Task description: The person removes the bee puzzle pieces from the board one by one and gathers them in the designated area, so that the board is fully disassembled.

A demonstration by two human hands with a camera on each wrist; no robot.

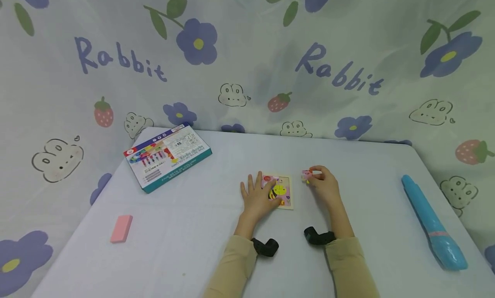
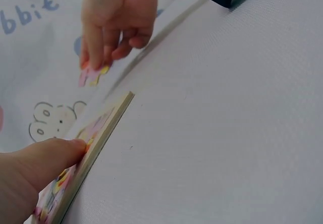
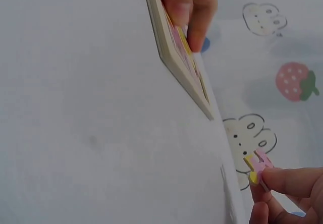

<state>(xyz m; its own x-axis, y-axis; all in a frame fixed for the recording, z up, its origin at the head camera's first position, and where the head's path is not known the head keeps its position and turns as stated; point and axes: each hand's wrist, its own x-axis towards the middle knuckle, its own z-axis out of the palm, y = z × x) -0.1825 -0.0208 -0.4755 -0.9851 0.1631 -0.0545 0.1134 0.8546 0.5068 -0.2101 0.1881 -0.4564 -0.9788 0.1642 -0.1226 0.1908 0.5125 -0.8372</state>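
Observation:
A small square jigsaw puzzle (image 1: 286, 195) with a yellow bee picture lies in its pale wooden frame in the middle of the table. My left hand (image 1: 259, 199) rests on its left part, fingers spread, with the thumb (image 2: 70, 151) touching the picture in the left wrist view. Right of the frame, my right hand (image 1: 325, 186) pinches a pink and yellow puzzle piece (image 3: 258, 166) between thumb and fingers, apart from the frame. The upper right of the puzzle shows a bare patch of tray.
A flat printed box (image 1: 168, 156) with teal sides lies at the back left. Nearer the left edge is a pink block (image 1: 121, 228). A long blue wrapped object (image 1: 435, 225) lies along the right side. A patterned curtain (image 1: 247, 53) hangs behind the white table.

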